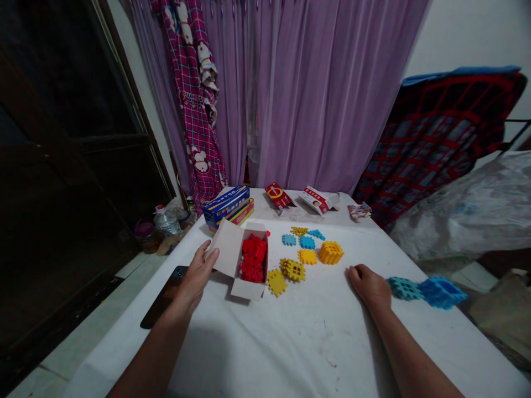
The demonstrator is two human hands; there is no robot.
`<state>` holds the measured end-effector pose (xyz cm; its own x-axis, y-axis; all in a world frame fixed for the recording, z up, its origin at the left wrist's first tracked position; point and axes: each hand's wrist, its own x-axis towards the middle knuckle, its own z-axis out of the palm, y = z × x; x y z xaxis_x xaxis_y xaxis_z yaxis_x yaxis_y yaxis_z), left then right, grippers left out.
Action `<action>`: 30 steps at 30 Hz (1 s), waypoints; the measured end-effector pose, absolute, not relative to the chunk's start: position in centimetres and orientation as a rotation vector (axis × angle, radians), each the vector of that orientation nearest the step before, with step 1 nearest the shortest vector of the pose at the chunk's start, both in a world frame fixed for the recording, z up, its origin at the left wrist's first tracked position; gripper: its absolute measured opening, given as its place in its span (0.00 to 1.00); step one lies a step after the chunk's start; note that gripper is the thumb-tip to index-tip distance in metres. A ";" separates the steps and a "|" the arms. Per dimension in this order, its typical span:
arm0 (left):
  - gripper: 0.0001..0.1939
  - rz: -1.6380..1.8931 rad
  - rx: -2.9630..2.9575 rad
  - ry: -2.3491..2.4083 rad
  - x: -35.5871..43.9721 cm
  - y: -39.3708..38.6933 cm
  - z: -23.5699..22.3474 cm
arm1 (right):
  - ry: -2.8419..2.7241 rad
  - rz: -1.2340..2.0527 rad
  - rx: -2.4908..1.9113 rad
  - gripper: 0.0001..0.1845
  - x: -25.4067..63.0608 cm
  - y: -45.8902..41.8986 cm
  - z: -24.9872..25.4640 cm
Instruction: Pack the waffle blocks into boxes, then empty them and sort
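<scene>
My left hand (196, 279) is at the raised flap of an open cardboard box (229, 247), thumb and fingers closed at the flap's edge. Red plastic pieces (253, 257) fill the box. On the white cloth, my right hand (370, 286) rests in a loose fist, with nothing visible in it. Just right of that fist lie a teal block (405, 288) and a blue block (443, 292). Between my hands are a yellow block (292, 270), a flat yellow piece (276, 282), an orange-yellow block (331, 252) and flat blue pieces (307, 242).
A dark phone (164, 298) lies beside my left forearm. Behind the open box are stacked blue and yellow boxes (227, 205). Farther back on the table sit a red packet (279, 195), a red-and-white carton (316, 199) and a crumpled wrapper (359, 211). Purple curtains (323, 99) hang behind.
</scene>
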<state>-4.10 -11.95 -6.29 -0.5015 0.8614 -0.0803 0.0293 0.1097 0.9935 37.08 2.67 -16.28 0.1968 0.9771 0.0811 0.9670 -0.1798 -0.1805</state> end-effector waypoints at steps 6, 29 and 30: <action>0.30 1.386 1.293 1.682 -1.6 -10.4 -6.1 | -1.860 0.082 -2.264 0.24 37.1 2.7 -16.4; 0.26 1.411 1.601 1.475 -1.2 -6.9 -9.3 | -1.736 0.189 -2.059 0.24 38.7 2.4 -17.3; 0.24 1.389 1.553 1.388 -1.7 -6.4 -9.3 | -1.720 0.180 -2.028 0.24 38.8 2.2 -17.3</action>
